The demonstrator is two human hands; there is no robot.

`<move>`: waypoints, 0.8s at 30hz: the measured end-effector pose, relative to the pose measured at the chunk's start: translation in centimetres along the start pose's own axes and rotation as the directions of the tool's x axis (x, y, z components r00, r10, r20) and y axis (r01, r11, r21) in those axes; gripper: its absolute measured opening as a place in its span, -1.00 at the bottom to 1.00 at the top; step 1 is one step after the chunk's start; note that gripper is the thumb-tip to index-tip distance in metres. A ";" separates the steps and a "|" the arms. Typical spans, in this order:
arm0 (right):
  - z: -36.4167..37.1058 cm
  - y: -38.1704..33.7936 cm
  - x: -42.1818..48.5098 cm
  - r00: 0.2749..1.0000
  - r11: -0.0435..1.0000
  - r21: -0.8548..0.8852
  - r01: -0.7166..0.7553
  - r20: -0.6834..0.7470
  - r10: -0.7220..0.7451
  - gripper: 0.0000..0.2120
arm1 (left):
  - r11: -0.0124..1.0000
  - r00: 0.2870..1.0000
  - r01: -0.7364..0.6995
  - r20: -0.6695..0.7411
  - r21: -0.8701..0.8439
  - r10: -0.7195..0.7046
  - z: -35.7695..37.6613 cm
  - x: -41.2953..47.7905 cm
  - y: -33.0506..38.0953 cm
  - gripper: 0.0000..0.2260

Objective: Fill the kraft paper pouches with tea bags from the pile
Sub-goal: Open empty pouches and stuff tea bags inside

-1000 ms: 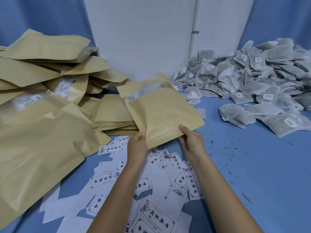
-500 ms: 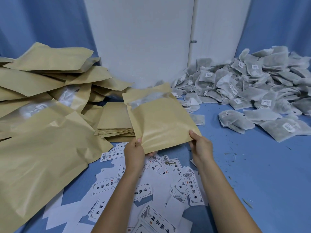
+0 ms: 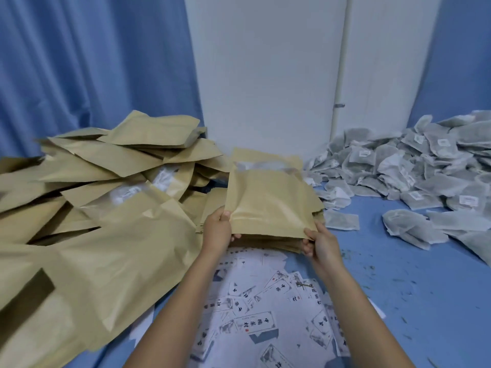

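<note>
Pinching the kraft pouch [image 3: 268, 200] by its near corners, left hand [image 3: 216, 231] and right hand [image 3: 320, 244] hold its mouth away, probably for opening. The tea bag pile [image 3: 430, 171] lies near on the right.

So: tan kraft paper pouches [image 3: 111, 229] heaped left, grey mesh tea bags [image 3: 425, 168] piled right, white printed labels [image 3: 255, 324] scattered between, nearer me.

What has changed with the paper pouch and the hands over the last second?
The kraft pouch swung from slanted to nearly square, now in front of the flat stack. The right hand slid along its bottom edge to the right corner. The left hand still grips the left corner; tea bag pile and labels unmoved.
</note>
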State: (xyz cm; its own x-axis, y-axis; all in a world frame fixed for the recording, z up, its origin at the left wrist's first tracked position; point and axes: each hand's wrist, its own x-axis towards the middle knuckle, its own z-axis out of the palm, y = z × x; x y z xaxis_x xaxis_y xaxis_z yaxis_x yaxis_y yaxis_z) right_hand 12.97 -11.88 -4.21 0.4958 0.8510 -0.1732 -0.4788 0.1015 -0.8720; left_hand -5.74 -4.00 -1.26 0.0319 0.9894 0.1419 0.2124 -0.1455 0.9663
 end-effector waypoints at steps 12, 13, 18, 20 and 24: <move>14.1 5.8 -3.3 0.973 0.992 -0.012 -0.127 0.192 0.127 -0.53 | 0.999 0.959 -0.043 -0.279 0.002 0.042 -16.2 -0.7 -1.9 -0.76; 15.5 6.3 -3.8 0.968 0.990 -0.001 -0.140 0.211 0.138 -0.54 | 0.999 0.950 -0.031 -0.312 -0.007 0.028 -17.7 -0.7 -2.1 -0.76; 23.9 7.0 -5.4 0.941 0.981 0.041 -0.191 0.292 0.171 -0.53 | 0.996 0.903 -0.059 -0.428 -0.068 0.025 -24.7 0.1 -1.8 -0.75; 28.4 5.5 -5.6 0.908 0.971 0.115 -0.208 0.393 0.148 -0.56 | 0.983 0.869 -0.070 -0.495 -0.168 -0.023 -27.8 1.9 0.1 -0.77; 35.9 2.2 -6.2 0.622 0.855 0.214 -0.472 0.768 0.151 -0.53 | 0.551 0.959 -0.113 -0.235 -0.827 -0.155 -32.9 5.8 5.8 -0.74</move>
State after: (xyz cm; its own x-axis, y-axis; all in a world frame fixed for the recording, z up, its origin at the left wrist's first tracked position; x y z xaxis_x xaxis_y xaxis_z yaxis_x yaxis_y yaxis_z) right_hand -17.16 1.60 11.36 -0.3203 0.9406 0.1122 -0.7985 -0.2044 -0.5662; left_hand -36.49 0.93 12.19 -0.2320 0.9720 0.0366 -0.6941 -0.1918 0.6939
